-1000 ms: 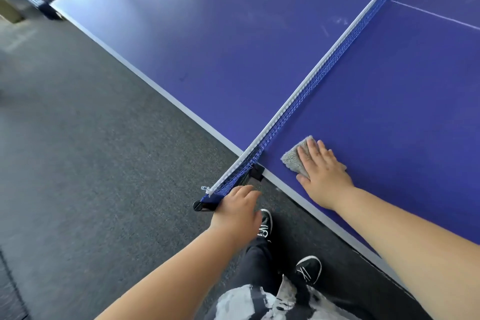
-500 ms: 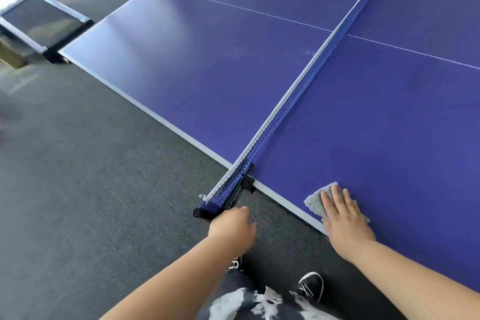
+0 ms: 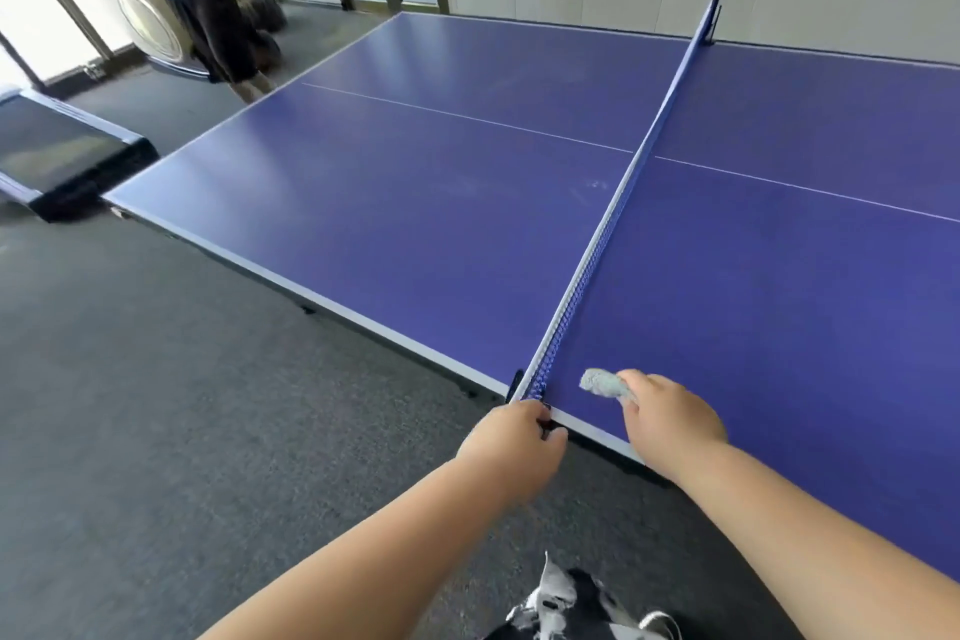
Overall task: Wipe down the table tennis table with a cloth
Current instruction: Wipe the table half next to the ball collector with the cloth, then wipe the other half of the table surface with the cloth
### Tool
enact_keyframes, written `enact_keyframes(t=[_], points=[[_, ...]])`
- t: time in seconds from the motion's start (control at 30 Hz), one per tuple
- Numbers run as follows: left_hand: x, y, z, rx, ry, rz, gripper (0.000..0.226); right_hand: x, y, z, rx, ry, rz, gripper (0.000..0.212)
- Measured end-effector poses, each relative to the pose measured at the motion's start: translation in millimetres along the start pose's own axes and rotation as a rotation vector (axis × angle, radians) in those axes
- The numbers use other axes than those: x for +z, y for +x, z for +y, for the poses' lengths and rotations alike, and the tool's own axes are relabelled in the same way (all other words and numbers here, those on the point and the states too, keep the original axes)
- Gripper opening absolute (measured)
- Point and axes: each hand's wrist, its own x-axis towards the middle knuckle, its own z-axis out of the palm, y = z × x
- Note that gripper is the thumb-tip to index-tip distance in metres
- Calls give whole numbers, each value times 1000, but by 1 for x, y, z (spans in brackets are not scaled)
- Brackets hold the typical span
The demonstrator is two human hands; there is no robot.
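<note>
One blue table tennis table (image 3: 415,224) fills most of the view, standing on grey carpet (image 3: 156,405). Its net (image 3: 623,182) runs from the near edge to the far one. A person (image 3: 208,16) stands at the far left. The left hand (image 3: 511,447) curls its fingers round the net's near end at the table edge. The right hand (image 3: 670,418) grips a bunched grey cloth (image 3: 602,382) on the tabletop, just right of the net by the near edge.

left hand (image 3: 511,437) — fingers curled, gripping | right hand (image 3: 670,418) — pinching (both arms outstretched)
</note>
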Motion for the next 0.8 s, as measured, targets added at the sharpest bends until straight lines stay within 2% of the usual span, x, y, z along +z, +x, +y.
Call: enact_keyframes(t=[0.2,0.33,0.43,0.6,0.8], points=[[-104,-15,-87,-27,-98,145,34,-35,8,-112,-106,53,163,25],[-162,-15,-159,-115,-69,211,47,-33,9,-179,-153,37,178,26],[-191,-16,-200,-142,-56,219,47,-23,13,-217,-178,26,166,26],[-216,-9,-237,-144,-13,199,46,-9,28,-252,-175,34,138,25],[-228,40,-239,-110,-11,144,44,-5,67,-262,-130,69,111,21]])
